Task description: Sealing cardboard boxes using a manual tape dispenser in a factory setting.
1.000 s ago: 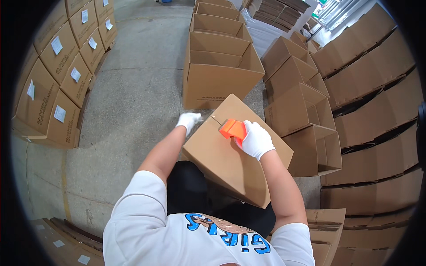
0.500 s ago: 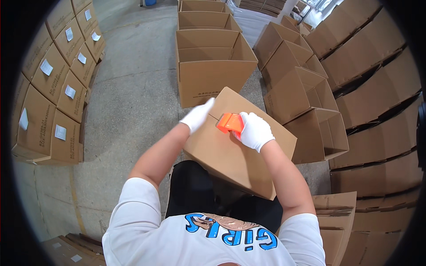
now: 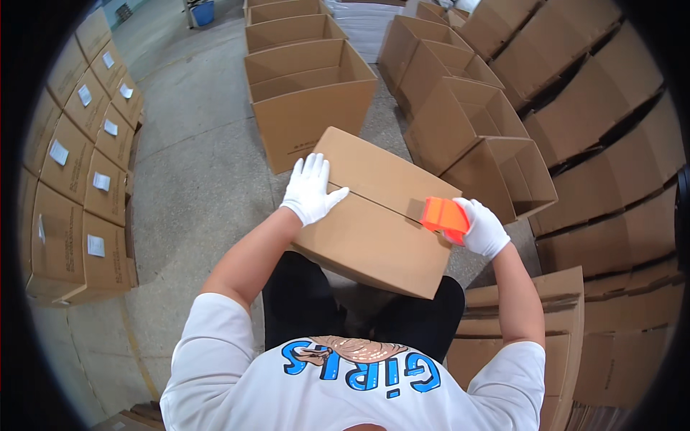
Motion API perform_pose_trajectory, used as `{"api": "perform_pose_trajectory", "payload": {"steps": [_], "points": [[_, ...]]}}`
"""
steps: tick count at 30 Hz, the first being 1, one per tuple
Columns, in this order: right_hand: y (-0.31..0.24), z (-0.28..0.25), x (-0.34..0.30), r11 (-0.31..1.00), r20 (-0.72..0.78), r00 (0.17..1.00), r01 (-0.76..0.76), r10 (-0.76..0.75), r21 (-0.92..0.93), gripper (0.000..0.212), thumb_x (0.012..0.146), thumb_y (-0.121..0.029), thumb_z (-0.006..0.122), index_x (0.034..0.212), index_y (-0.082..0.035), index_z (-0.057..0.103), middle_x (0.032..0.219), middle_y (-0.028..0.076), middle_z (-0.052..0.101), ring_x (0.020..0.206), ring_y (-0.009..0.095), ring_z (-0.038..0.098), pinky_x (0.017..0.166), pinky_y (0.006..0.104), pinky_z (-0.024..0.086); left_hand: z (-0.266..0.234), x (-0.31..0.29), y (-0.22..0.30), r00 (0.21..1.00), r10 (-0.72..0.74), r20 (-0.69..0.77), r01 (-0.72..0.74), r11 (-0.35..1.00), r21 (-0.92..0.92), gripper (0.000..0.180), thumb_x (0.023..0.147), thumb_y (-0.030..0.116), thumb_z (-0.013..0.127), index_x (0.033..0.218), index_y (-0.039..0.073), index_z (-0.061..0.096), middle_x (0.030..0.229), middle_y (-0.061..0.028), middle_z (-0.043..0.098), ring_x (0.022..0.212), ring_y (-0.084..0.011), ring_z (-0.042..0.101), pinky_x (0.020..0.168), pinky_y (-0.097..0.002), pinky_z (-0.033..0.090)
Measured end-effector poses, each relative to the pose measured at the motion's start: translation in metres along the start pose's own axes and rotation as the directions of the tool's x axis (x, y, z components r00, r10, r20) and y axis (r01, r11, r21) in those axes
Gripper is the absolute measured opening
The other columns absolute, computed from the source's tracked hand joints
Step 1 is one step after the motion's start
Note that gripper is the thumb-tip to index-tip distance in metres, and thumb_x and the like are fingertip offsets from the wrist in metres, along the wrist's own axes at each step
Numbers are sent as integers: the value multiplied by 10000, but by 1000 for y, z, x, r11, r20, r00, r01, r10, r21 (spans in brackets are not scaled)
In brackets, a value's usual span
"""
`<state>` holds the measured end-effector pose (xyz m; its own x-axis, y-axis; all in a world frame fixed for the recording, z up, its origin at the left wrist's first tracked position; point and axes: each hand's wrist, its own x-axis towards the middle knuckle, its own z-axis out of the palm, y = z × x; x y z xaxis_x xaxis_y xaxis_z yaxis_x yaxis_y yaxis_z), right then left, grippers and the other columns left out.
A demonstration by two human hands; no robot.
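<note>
A person in a white T-shirt point(image 3: 244, 388) works over a closed cardboard carton point(image 3: 366, 237), set at an angle just beyond the black-trousered knees point(image 3: 305, 291). The gloved left hand point(image 3: 310, 190) presses nothing in its grasp, lying palm down with fingers spread at the carton's left end. The gloved right hand point(image 3: 483, 230) grips an orange tape dispenser point(image 3: 442, 214) at the opposite end, over the top's center seam point(image 3: 381, 205); whether the dispenser touches the cardboard cannot be told. Ahead, a row of open cartons point(image 3: 313, 118) stretches away, with a second open row point(image 3: 467, 118) to the right. Labeled cartons point(image 3: 61, 241) stand stacked at left, near a distant blue bucket point(image 3: 204, 14).
</note>
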<state>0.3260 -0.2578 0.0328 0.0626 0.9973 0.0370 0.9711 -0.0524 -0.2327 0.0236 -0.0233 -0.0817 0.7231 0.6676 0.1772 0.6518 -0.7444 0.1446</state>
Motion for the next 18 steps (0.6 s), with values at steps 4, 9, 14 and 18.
{"api": "perform_pose_trajectory", "payload": {"steps": [4, 9, 14, 18], "points": [[43, 13, -60, 997, -61, 996, -70, 71, 12, 687, 668, -296, 861, 1225, -66, 532, 1019, 183, 624, 936, 371, 609, 827, 422, 512, 8, -3, 18, 993, 119, 0, -119, 993, -14, 793, 933, 559, 446, 1390, -87, 399, 1491, -285, 324, 1417, -401, 262, 1174, -476, 175], [68, 51, -96, 984, -54, 983, -175, 177, 44, 716, 650, -277, 881, 1232, -64, 524, 1011, 181, 621, 930, 373, 608, 820, 420, 515, 18, -7, 65, 973, 229, 27, -227, 972, -57, 841, 906, 579, 482, 1394, -99, 383, 1487, -303, 316, 1416, -414, 257, 1175, -465, 181], [63, 78, -98, 957, -229, 955, -126, 188, 260, 532, 678, -230, 857, 1099, -70, 575, 929, 192, 646, 889, 408, 624, 764, 436, 521, 17, -4, 174, 954, 295, 55, -281, 944, -174, 989, 817, 667, 545, 1408, -103, 355, 1499, -310, 285, 1423, -423, 231, 1182, -473, 150], [46, 86, -106, 914, -292, 923, -125, 249, 386, 384, 684, -191, 837, 946, -53, 593, 855, 193, 655, 859, 415, 628, 722, 426, 520, 12, -6, 252, 959, 223, 174, -204, 971, -123, 1104, 723, 709, 618, 1434, -79, 316, 1512, -290, 261, 1440, -413, 185, 1170, -526, 130]]}}
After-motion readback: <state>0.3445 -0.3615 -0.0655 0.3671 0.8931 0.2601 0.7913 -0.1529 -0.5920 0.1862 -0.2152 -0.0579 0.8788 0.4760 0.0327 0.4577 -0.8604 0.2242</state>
